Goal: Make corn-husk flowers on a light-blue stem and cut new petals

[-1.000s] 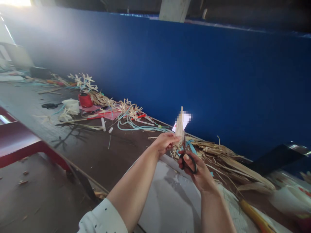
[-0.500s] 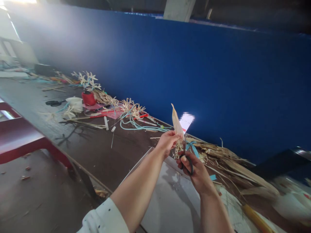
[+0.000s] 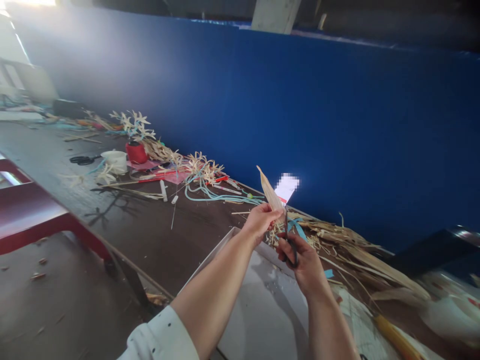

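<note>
A pale, pointed dried corn husk [image 3: 270, 192] stands up from my left hand [image 3: 260, 222], pinched near its lower end between thumb and fingers. My right hand [image 3: 302, 260] is closed round the dark handles of a pair of scissors [image 3: 291, 252]. The blades point upward beside the husk's right edge, close to my left fingertips; whether they touch it I cannot tell. Below both hands lies a shallow white box or tray [image 3: 258, 310], with small pale husk scraps [image 3: 275, 235] by its far edge.
Along the blue wall [image 3: 337, 125] lie dried husks [image 3: 348, 240], pale husk flowers [image 3: 204, 167] and light-blue cords [image 3: 221, 195]. Farther left stand a red thread spool [image 3: 137, 152], a white cup [image 3: 115, 161] and black scissors [image 3: 84, 160]. A dark red chair [image 3: 41, 215] is at the left.
The husk has tilted leftward, its tip now lower and farther left. The scissors and my right hand have shifted slightly; both hands keep their hold.
</note>
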Motion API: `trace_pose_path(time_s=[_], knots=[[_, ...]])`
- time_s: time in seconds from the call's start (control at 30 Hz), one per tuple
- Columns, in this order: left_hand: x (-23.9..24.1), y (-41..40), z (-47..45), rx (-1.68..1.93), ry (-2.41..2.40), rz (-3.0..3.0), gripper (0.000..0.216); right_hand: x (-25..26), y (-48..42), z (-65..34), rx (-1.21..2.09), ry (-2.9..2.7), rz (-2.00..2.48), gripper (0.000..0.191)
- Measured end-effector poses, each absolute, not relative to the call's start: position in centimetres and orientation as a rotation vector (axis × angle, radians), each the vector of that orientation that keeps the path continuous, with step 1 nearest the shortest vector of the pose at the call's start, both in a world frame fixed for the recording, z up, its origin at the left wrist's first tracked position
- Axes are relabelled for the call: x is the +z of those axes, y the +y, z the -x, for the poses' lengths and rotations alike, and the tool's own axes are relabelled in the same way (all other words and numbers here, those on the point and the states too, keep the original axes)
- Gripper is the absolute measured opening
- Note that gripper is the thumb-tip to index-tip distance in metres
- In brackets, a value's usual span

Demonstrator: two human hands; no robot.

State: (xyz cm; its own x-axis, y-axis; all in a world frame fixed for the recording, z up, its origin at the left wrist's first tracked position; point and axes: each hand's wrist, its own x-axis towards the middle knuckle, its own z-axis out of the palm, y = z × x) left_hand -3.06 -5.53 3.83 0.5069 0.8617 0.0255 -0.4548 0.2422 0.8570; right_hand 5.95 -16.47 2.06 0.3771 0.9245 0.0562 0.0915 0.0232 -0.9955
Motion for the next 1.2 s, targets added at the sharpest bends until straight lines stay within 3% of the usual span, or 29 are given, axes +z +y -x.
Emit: trace_pose_path(time_s=[1.2], knots=[[4.33,-5.90,3.32,0.911,0.570,-1.133,0.018,2.03,-16.82,-6.63,0.852,-0.971,1.395,0.039]])
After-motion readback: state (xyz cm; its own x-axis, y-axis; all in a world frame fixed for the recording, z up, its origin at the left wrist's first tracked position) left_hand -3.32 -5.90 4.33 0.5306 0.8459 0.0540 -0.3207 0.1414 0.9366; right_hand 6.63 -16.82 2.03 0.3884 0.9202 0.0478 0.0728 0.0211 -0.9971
